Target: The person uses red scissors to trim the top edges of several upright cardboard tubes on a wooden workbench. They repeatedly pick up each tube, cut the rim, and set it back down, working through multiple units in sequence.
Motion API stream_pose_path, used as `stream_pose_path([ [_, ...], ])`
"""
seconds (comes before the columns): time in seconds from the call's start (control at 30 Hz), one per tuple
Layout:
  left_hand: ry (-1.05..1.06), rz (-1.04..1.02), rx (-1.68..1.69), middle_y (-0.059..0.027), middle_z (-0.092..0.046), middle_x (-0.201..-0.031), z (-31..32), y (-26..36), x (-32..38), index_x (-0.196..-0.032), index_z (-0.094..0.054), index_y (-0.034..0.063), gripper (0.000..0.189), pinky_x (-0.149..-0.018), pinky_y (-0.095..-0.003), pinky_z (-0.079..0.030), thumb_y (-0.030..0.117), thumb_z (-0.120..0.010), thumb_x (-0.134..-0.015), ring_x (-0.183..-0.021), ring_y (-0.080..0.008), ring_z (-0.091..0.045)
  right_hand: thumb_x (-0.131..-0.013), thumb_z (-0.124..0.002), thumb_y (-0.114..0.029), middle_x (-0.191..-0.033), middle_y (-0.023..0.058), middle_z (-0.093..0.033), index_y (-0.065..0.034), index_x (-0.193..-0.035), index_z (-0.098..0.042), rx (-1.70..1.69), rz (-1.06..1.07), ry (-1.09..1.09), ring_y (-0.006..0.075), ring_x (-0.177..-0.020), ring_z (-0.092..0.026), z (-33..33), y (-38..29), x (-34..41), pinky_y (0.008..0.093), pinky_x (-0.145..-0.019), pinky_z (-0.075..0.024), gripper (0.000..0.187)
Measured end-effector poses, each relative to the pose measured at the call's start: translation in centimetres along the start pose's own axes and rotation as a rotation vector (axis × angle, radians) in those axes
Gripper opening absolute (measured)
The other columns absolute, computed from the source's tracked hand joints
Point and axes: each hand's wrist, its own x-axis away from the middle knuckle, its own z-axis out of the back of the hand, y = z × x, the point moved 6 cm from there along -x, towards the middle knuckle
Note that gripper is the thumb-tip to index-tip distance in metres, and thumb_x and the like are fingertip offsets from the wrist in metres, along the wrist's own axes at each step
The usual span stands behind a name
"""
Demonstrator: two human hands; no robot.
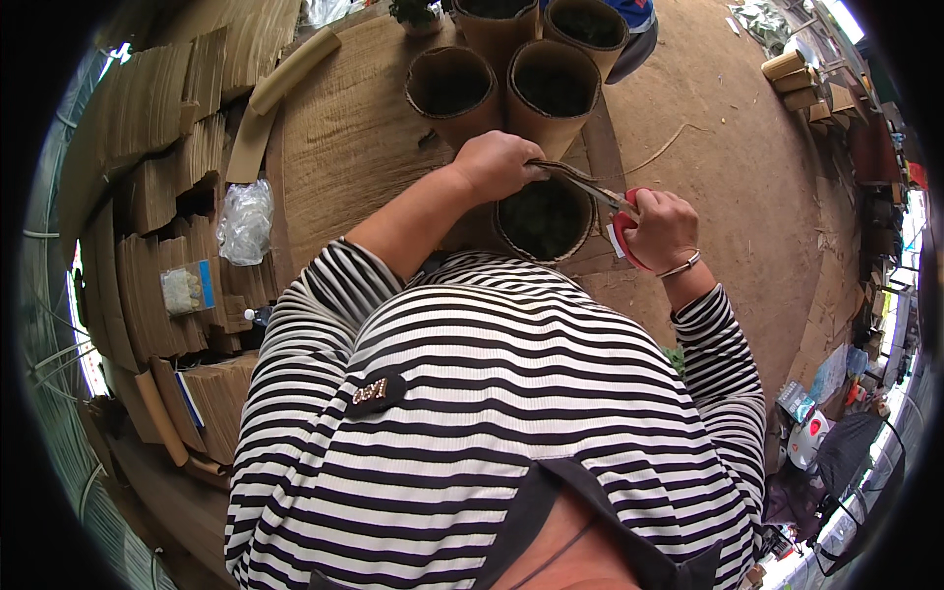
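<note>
Right in front of my striped shirt stands a corrugated cardboard tube (504, 234) with dark green leaves (544, 221) down inside it. My left hand (500, 164) pinches the far edge of its rim. In my right hand (667, 230) is a pair of red-handled scissors (625, 234), whose blades lie along that rim, close to my left fingers. From there a thin cardboard strip (656, 155) trails off to the right. Whether the strip is still joined to the tube cannot be made out.
More cardboard tubes (420, 110) holding greenery stand just beyond my hands. A person in blue (636, 15) is partly visible behind them. Stacked cardboard sheets (140, 96) and a clear plastic bag (245, 221) are on the left. Several tubes (789, 77) lie far right.
</note>
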Motion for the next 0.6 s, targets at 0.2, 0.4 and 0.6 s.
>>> stream_pose_path([
  [0.2,0.21,0.066,0.236,-0.0148,-0.072,-0.107,-1.0,-0.7,4.1,-0.113,-0.072,0.0088,0.03,-0.091,-0.0424,-0.051,0.027,-0.068,-0.089,-0.104,-0.0344,-0.065,-0.07,-0.074,-0.02,-0.076,0.008,-0.069,-0.0112,-0.082,-0.067,-0.015,0.015,0.014,0.0286,-0.071,-0.066,0.6,0.2,0.1,0.0397,-0.065,-0.0531,0.016],
  [0.4,0.093,-0.055,0.075,-0.016,-0.071,-0.112,-0.5,-0.6,1.8,-0.117,-0.071,0.009,0.03,-0.092,-0.0395,-0.052,0.021,-0.069,-0.09,-0.105,-0.035,-0.066,-0.07,-0.073,-0.019,-0.073,0.0063,-0.067,-0.012,-0.082,-0.067,0.002,0.052,0.02,0.0287,-0.07,-0.066,0.2,-0.1,-1.0,0.0396,-0.064,-0.0527,0.016],
  [0.6,0.19,0.078,0.234,-0.017,-0.071,-0.11,-0.7,-0.9,3.9,-0.115,-0.07,0.0074,0.03,-0.091,-0.0392,-0.053,0.02,-0.071,-0.088,-0.106,-0.0344,-0.067,-0.07,-0.073,-0.02,-0.074,0.0052,-0.066,-0.0122,-0.082,-0.066,0.019,0.048,0.011,0.0281,-0.069,-0.065,0.3,0.4,-0.1,0.0397,-0.064,-0.0525,0.016],
])
